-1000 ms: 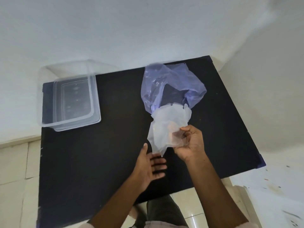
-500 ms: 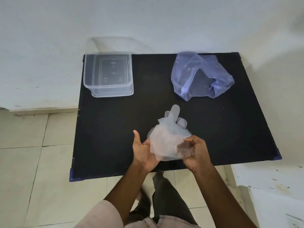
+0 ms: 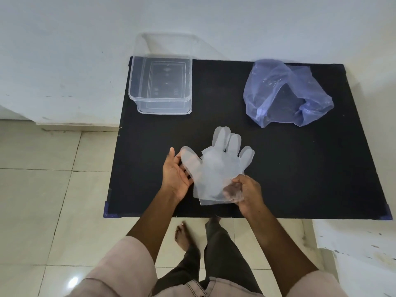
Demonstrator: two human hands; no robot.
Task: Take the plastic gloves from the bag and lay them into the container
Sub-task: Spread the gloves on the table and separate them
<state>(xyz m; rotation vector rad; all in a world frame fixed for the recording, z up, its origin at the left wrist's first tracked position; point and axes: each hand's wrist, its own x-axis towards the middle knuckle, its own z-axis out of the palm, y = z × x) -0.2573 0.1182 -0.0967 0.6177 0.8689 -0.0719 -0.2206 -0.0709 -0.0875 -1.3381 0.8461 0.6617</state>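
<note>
Translucent plastic gloves point(image 3: 216, 166) are spread out flat above the near middle of the black table point(image 3: 300, 168), fingers pointing away from me. My right hand point(image 3: 246, 192) pinches their cuff at the lower right. My left hand point(image 3: 175, 174) touches their left edge by the thumb part, palm up and fingers apart. A clear rectangular container point(image 3: 160, 84) stands open at the table's far left. The crumpled blue plastic bag point(image 3: 285, 93) lies at the far right, mouth towards me.
The table stands against a white wall, with beige floor tiles to its left and in front. My bare foot point(image 3: 182, 236) and trouser legs are below the table's near edge. A white surface point(image 3: 353, 243) lies at the lower right.
The gloves came out of the bag and towards the near edge, then unfolded from a bunch into a flat hand shape. My left hand moved up to their left edge.
</note>
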